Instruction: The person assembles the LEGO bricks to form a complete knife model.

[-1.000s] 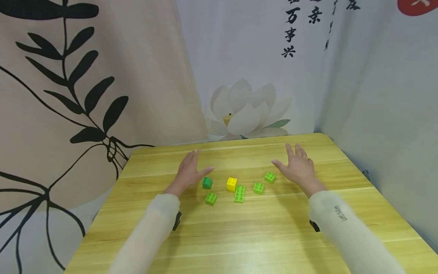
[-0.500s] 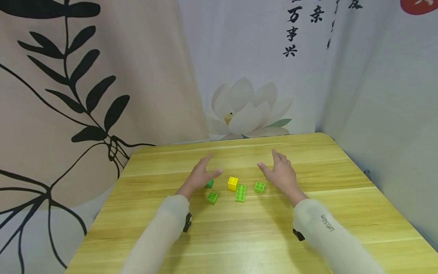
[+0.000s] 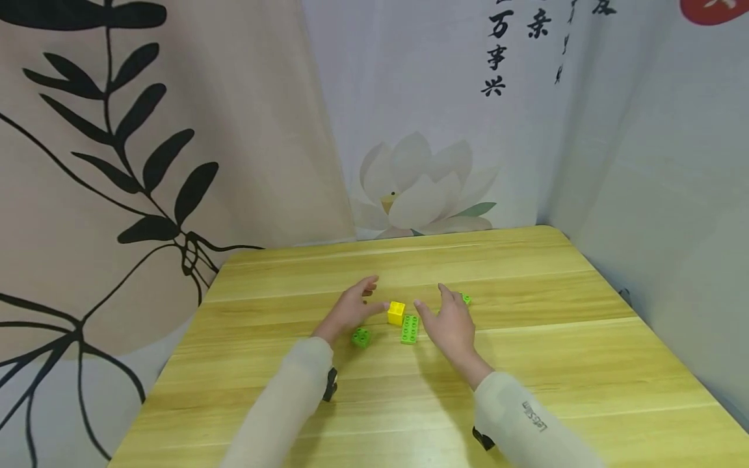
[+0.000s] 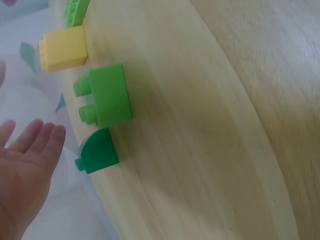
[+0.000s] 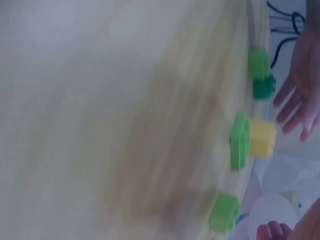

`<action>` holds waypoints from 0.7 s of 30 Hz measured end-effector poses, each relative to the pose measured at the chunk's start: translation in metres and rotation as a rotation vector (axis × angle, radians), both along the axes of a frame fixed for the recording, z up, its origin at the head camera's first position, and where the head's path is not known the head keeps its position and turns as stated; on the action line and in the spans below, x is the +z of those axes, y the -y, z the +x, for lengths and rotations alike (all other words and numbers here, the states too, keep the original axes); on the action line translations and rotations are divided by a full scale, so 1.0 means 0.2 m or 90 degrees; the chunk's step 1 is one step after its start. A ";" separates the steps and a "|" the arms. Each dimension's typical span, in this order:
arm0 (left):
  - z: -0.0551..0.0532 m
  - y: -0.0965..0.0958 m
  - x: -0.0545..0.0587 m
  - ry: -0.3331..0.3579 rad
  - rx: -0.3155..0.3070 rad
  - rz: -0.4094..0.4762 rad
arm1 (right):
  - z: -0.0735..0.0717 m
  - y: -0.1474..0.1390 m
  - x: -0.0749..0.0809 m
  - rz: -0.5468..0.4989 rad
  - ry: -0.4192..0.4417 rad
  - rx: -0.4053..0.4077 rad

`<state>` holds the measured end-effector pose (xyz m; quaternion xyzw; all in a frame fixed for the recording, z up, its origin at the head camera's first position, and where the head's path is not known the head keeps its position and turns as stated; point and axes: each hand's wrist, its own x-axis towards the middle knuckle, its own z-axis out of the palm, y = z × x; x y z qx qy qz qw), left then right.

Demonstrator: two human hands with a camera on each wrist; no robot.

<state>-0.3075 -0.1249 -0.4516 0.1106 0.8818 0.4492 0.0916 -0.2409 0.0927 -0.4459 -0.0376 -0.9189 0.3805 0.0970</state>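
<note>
My left hand [image 3: 351, 309] hovers with fingers loosely bent and holding nothing, its thumb tip right at the yellow block [image 3: 396, 312]. A small light green toy brick [image 3: 361, 337] sits just nearer than its wrist. Hidden behind that hand in the head view, a dark green rounded brick [image 4: 100, 151] shows in the left wrist view. The long light green brick [image 3: 409, 329] touches or nearly touches the yellow one. My right hand [image 3: 452, 327], fingers spread, hangs over the right side of the group; a light green brick [image 3: 466, 298] peeks out behind it. Another small green brick [image 5: 224, 213] appears in the right wrist view.
All the bricks lie on a wooden table [image 3: 526, 390] whose far edge meets a printed curtain [image 3: 427, 97]. A pale curtain [image 3: 661, 195] hangs along the right side.
Both hands have moved inward, toward each other and the yellow block, and a little nearer the body. The right hand now covers one small green brick. The visible bricks have stayed put.
</note>
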 end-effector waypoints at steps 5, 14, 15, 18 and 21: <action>0.00 -0.01 -0.02 0.006 -0.023 0.008 | 0.06 0.09 -0.04 -0.026 0.014 -0.009; 0.01 -0.03 -0.06 0.006 -0.036 0.000 | 0.14 0.21 -0.11 -0.056 0.047 -0.039; 0.00 -0.03 -0.06 0.008 -0.036 -0.003 | 0.14 0.22 -0.12 -0.062 0.052 -0.043; 0.00 -0.04 -0.07 0.014 -0.037 -0.006 | 0.15 0.25 -0.14 -0.074 0.063 -0.059; -0.01 -0.04 -0.08 0.016 -0.038 -0.014 | 0.16 0.26 -0.15 -0.072 0.064 -0.076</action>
